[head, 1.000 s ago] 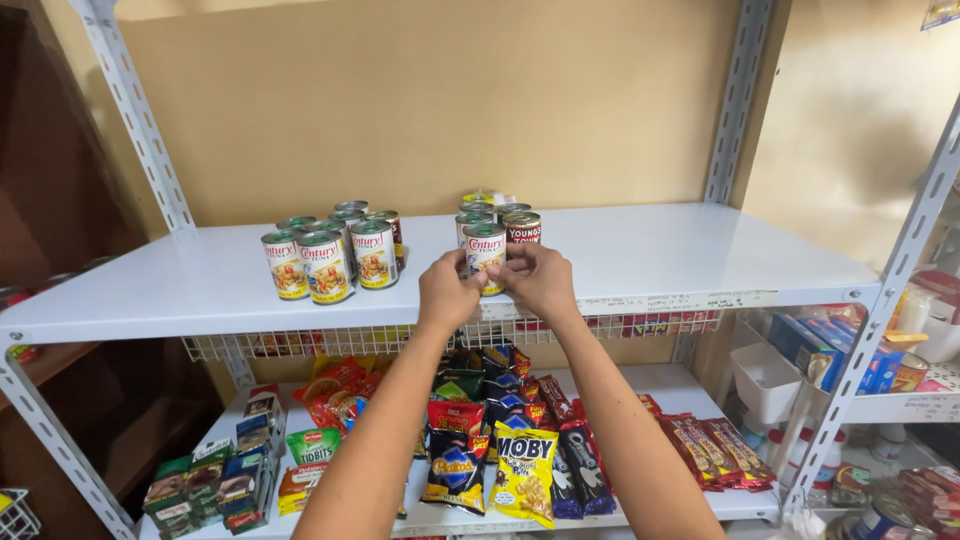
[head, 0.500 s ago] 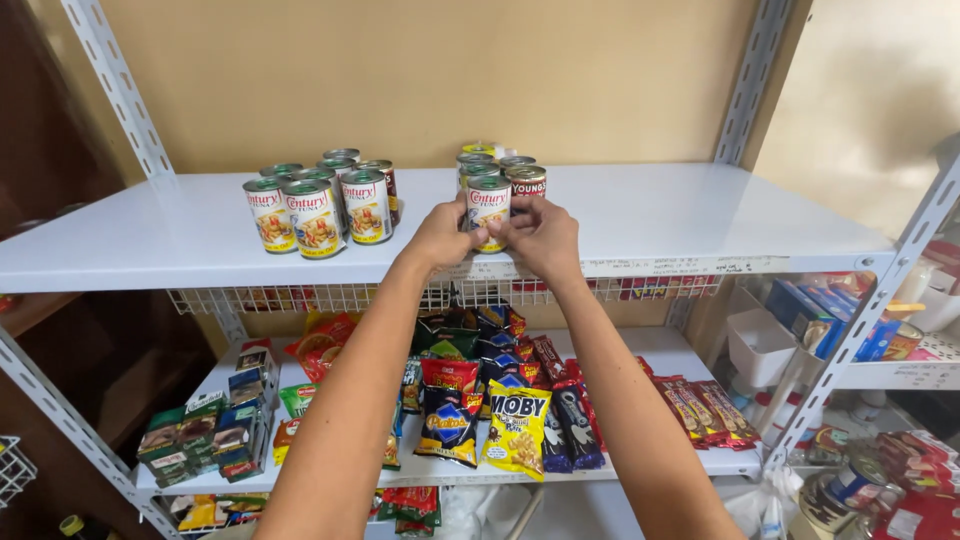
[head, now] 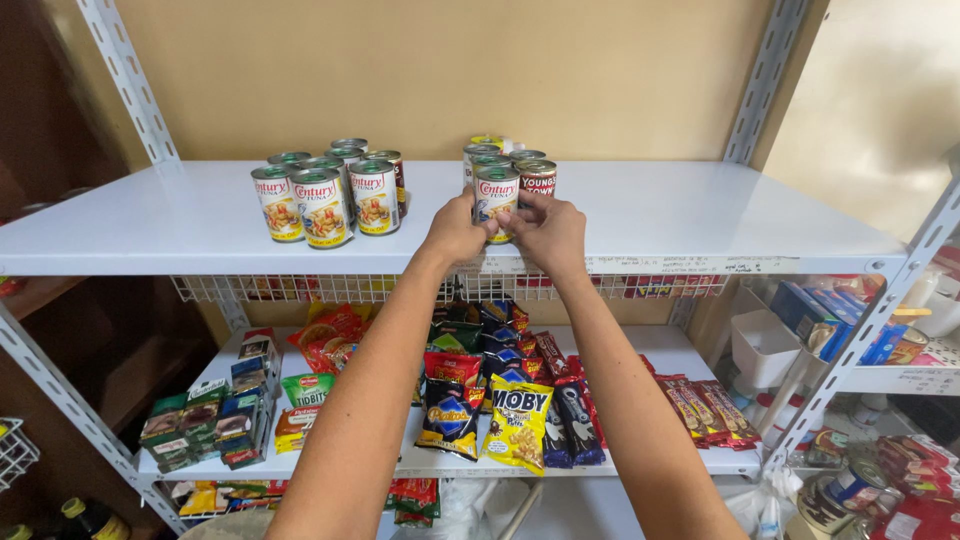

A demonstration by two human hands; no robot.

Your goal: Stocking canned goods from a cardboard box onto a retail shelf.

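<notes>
Both of my hands reach up to the white top shelf [head: 700, 215]. My left hand [head: 457, 230] and my right hand [head: 548, 232] grip the same tin can with a red and white label [head: 496, 197] from either side, at the front of a small cluster of cans [head: 505, 165]. A red-labelled can [head: 538, 177] stands right beside it. A second group of several similar cans [head: 325, 190] stands to the left on the same shelf, apart from my hands.
A wire basket [head: 300, 288] hangs under the top shelf. The lower shelf [head: 680, 352] carries snack bags [head: 515, 420], sachets [head: 705, 405] and small boxes [head: 215, 415]. Slotted metal uprights [head: 125, 75] frame the rack. Another rack with boxes and tubs [head: 830, 320] stands to the right.
The view has shifted slightly upward. Both hands stay on the front can of the right cluster, now a little nearer the shelf's front edge.
</notes>
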